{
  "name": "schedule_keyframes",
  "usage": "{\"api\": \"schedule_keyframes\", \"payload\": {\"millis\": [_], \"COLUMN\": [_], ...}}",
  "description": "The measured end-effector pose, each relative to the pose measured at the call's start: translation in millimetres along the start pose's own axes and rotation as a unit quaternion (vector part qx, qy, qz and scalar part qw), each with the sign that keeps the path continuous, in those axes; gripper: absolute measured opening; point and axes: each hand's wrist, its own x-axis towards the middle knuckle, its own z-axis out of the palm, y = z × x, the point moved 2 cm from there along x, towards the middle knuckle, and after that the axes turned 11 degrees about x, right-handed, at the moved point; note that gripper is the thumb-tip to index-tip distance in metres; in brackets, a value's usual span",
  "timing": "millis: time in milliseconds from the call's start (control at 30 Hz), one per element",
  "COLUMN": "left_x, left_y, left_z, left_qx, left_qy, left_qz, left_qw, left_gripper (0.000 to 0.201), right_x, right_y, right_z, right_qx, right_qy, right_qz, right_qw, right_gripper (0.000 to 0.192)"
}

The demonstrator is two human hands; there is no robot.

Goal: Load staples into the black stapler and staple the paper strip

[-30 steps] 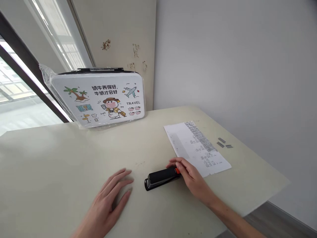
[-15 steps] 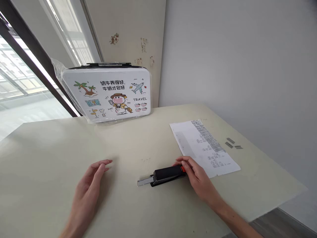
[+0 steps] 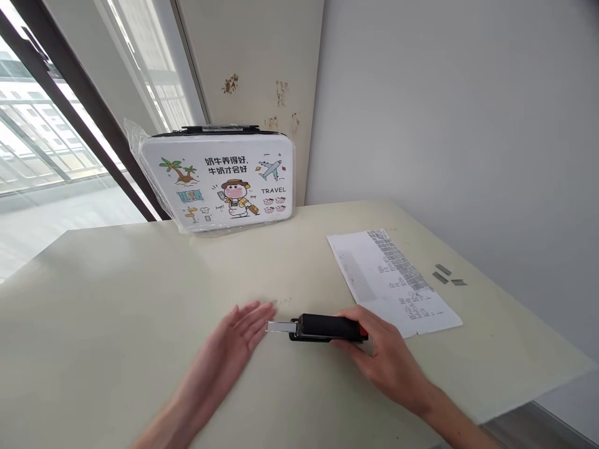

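Note:
A black stapler (image 3: 325, 327) lies in the near middle of the table, with a metal tray (image 3: 281, 327) sticking out of its left end. My right hand (image 3: 381, 343) grips the stapler's right end, fingers on the far side and thumb on the near side. A bit of red shows there beside the fingers. My left hand (image 3: 243, 333) is by the tip of the metal tray, palm turned toward it and fingers stretched out. Nothing is in that hand. Whether its fingertips touch the tray cannot be made out.
Beyond the stapler, a printed sheet of paper (image 3: 374, 274) lies on the pale table (image 3: 224, 274). Several staple strips (image 3: 442, 275) are to its right. At the back stands a white case (image 3: 224, 181) with cartoon prints, partly wrapped in clear plastic.
My left hand has moved right, up to the metal tray, and its fingers have straightened. The right hand has shifted its hold, and the stapler has turned slightly. The view has shifted a little.

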Motion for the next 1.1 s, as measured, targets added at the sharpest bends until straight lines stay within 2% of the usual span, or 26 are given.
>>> {"api": "schedule_keyframes", "payload": {"millis": [100, 200, 300, 433, 567, 667, 767, 900, 1000, 1100], "left_x": [5, 12, 20, 27, 30, 34, 38, 33, 20, 9], "left_y": [-4, -4, -3, -5, -8, -8, -6, -4, -3, 0], "left_z": [34.5, 63.0, 78.0, 79.9, 74.0, 65.2, 50.4, 29.4, 18.7, 14.1], "left_qx": [-0.092, -0.128, -0.142, -0.136, -0.128, -0.117, -0.097, -0.032, 0.079, 0.204], "left_qy": [0.024, 0.045, 0.043, 0.037, 0.008, 0.004, 0.028, 0.001, -0.029, -0.039], "left_qz": [-0.096, -0.124, -0.110, -0.096, -0.094, -0.087, -0.054, 0.003, 0.061, 0.126], "left_qw": [0.991, 0.983, 0.983, 0.985, 0.987, 0.989, 0.993, 0.999, 0.995, 0.970], "left_gripper": [0.037, 0.036, 0.034, 0.032, 0.034, 0.033, 0.024, 0.016, 0.036, 0.057], "right_x": [0, 0, 1, 0, -3, -5, -6, -2, 4, 13], "right_y": [-17, -31, -39, -40, -36, -29, -21, -12, -8, -8], "right_z": [-1, -1, 1, 3, -2, -9, -15, -14, -8, 0], "right_qx": [-0.059, -0.133, -0.195, -0.225, -0.221, -0.193, -0.128, -0.010, 0.067, 0.092], "right_qy": [0.056, 0.063, 0.060, 0.072, 0.063, 0.063, 0.098, 0.154, 0.186, 0.191], "right_qz": [-0.155, -0.281, -0.341, -0.359, -0.353, -0.328, -0.279, -0.171, -0.087, -0.045], "right_qw": [0.985, 0.948, 0.918, 0.903, 0.907, 0.923, 0.947, 0.973, 0.976, 0.976], "right_gripper": [0.035, 0.044, 0.038, 0.030, 0.034, 0.045, 0.055, 0.044, 0.032, 0.027]}}
